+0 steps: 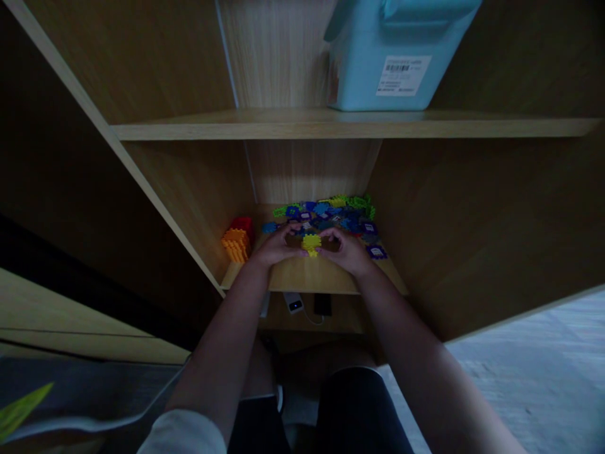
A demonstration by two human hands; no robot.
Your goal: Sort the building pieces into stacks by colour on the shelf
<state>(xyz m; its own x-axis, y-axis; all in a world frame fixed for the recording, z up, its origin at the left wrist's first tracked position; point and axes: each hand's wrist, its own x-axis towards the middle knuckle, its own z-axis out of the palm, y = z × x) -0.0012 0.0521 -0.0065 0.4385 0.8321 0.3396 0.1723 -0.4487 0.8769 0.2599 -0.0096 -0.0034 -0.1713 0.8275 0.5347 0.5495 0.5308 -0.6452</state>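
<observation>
Two hands meet near shelf (307, 277) front edge: our left hand (278, 248) and right hand (347, 249), fingers curled, both pinch yellow toothed pieces (311, 243). We judge joining step in hand; next calls for aligned teeth and steady squeeze. Loose coloured pile (331, 214) behind.

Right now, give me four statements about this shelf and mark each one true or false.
1. The left hand and the right hand both touch the yellow piece. True.
2. The orange stack stands to the right of the hands. False: it stands to their left, near the side wall.
3. A light blue box sits on the upper shelf. True.
4. The pile of coloured pieces lies between the hands and the shelf's front edge. False: it lies behind the hands, toward the back wall.
</observation>
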